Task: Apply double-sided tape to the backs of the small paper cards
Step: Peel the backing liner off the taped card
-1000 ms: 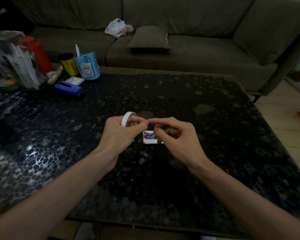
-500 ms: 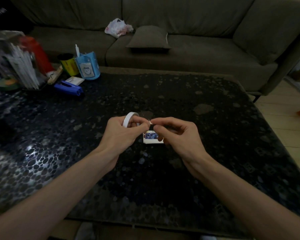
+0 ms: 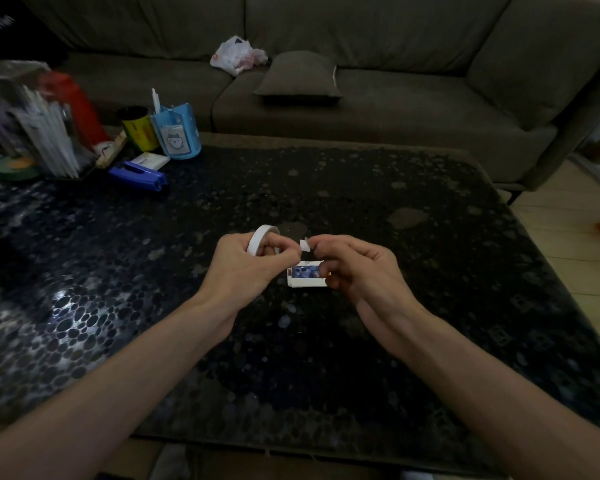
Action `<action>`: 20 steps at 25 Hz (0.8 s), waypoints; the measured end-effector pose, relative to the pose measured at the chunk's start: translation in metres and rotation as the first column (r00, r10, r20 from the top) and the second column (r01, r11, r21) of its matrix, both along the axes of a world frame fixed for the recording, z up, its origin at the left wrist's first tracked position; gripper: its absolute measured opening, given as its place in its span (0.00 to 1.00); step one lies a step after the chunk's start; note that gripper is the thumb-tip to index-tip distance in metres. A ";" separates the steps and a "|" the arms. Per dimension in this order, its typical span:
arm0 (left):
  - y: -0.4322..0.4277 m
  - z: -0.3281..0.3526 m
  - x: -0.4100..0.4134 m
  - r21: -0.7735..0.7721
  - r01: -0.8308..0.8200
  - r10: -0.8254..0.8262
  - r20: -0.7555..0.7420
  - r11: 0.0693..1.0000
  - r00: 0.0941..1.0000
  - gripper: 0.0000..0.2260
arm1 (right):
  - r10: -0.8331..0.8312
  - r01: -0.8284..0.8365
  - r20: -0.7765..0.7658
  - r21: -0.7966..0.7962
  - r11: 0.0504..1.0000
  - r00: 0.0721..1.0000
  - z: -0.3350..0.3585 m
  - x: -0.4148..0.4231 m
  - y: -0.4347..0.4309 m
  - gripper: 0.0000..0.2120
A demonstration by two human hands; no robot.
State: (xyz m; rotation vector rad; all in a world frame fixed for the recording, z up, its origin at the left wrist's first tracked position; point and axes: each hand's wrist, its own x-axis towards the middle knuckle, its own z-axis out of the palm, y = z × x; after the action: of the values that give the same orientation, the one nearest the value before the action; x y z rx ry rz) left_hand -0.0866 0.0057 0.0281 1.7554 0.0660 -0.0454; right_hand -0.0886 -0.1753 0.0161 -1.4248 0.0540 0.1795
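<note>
My left hand (image 3: 243, 265) grips a white roll of double-sided tape (image 3: 257, 240) above the middle of the dark table. My right hand (image 3: 357, 268) pinches a small white piece of tape (image 3: 305, 244) between thumb and forefinger, just right of the roll. Below and between the hands a small paper card (image 3: 305, 276) with a blue picture and white border lies on the table (image 3: 430, 237). The right hand's curled fingers hide the card's right end.
At the table's back left stand a clear holder of papers (image 3: 39, 133), a green tape roll (image 3: 16, 168), a blue stapler (image 3: 139, 174), a yellow can (image 3: 137, 128) and a blue cup (image 3: 175, 133). A sofa with a cushion (image 3: 298, 76) and plastic bag (image 3: 238, 57) runs behind.
My right hand has drawn away from the roll to the right, and a short white piece of tape now shows in its pinch. The card stays put.
</note>
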 end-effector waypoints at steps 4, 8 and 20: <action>0.001 -0.001 0.001 0.002 -0.012 0.012 -0.010 1.000 1.000 0.06 | -0.003 0.009 -0.064 0.091 0.996 0.998 0.002 0.002 -0.002 0.06; 0.000 -0.002 0.000 -0.006 -0.021 0.021 -0.022 1.000 1.000 0.05 | -0.012 0.014 -0.032 0.074 0.997 0.999 0.001 0.001 -0.003 0.07; -0.002 -0.006 -0.001 -0.005 0.049 -0.049 -0.046 0.999 0.998 0.03 | -0.083 0.122 0.140 -0.300 0.946 0.987 0.007 0.009 -0.015 0.17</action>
State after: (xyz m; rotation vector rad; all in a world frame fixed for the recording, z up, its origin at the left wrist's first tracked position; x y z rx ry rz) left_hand -0.0879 0.0033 0.0225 1.7521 0.0560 -0.1215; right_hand -0.0796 -0.1902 0.0235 -1.7381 0.0536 -0.0072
